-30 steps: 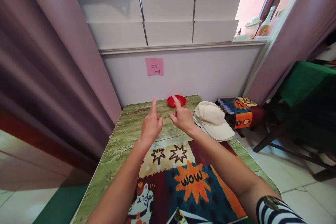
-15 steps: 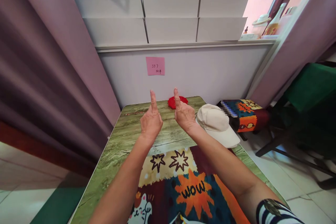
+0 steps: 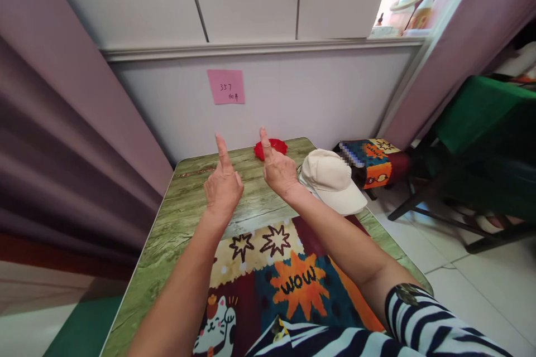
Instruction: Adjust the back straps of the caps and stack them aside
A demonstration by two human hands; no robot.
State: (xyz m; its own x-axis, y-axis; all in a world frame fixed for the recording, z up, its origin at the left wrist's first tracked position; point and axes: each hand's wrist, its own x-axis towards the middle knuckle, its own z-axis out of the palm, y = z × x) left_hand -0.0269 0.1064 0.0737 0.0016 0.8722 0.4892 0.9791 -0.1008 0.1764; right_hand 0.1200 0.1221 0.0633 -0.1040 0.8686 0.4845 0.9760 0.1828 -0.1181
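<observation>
Both hands are raised above the green wood-patterned table, side by side and apart. My left hand points its index finger up, with the other fingers curled in and nothing held. To the right, my right hand has the same shape, also holding nothing. Its index finger overlaps the view of a red scalloped object at the table's back edge. A cream cap lies just beyond my right wrist. Under my forearms is a colourful cloth with "WOW" lettering.
A pink note marked 357 sticks to the white wall behind the table. White boxes line the ledge above. Purple curtains hang at both sides. At the right stand a cloth-covered stool and a green-draped chair.
The camera view has tilted down and shifted, so the note, table and cap appear higher and further left. Both hands keep their pointing shape, and more of the striped shirt shows.
</observation>
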